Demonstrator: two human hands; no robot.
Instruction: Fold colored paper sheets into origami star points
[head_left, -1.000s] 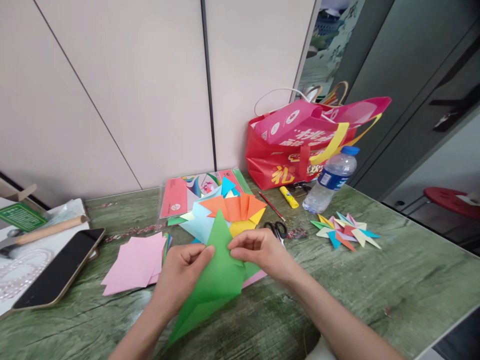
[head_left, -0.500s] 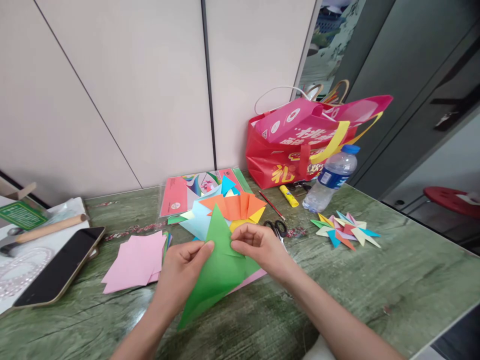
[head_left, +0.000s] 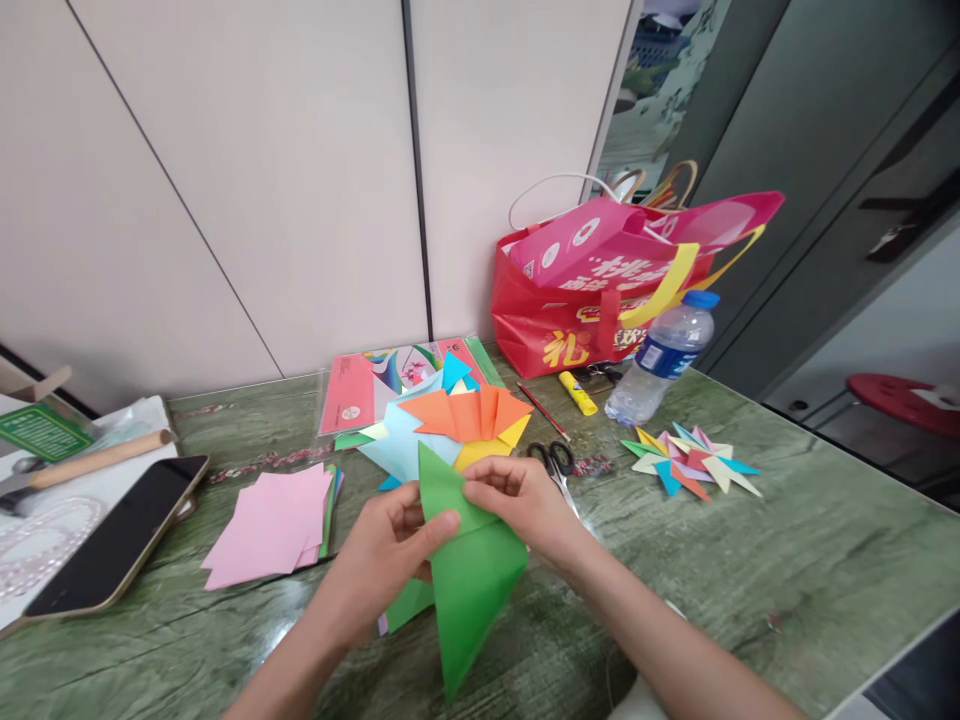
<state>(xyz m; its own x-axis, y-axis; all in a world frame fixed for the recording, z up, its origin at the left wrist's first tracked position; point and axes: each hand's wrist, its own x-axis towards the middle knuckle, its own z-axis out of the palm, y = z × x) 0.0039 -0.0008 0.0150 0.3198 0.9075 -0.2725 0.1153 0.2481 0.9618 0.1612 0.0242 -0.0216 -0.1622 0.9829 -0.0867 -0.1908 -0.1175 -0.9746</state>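
Green folded paper (head_left: 480, 580), centre near side, held in both hands; point faces far, long tip hangs near. Can't tell if that tip touches the marbled tabletop (head_left: 720, 610). Left hand (head_left: 379, 545) clamps the left edge, thumb on the front, fingers behind. Right hand (head_left: 521, 500) pinches the upper right edge, thumb and index together. A crease line runs across between them.

Doing it well, my judgement: match edges before pressing, left thumb as anchor, right fingers running the crease outward; light grip, since thin paper likely dents. Pressing against the tabletop should give a sharper line than in the air.

Room: widest near right, between right forearm and the tabletop's right edge. Far side tight: orange pleated paper (head_left: 476, 412) just beyond the point, scissors (head_left: 553, 460) near the right hand, blades facing near. Pink paper stack (head_left: 266, 525) left of the left hand; multicoloured paper star (head_left: 691, 462) well apart, right.
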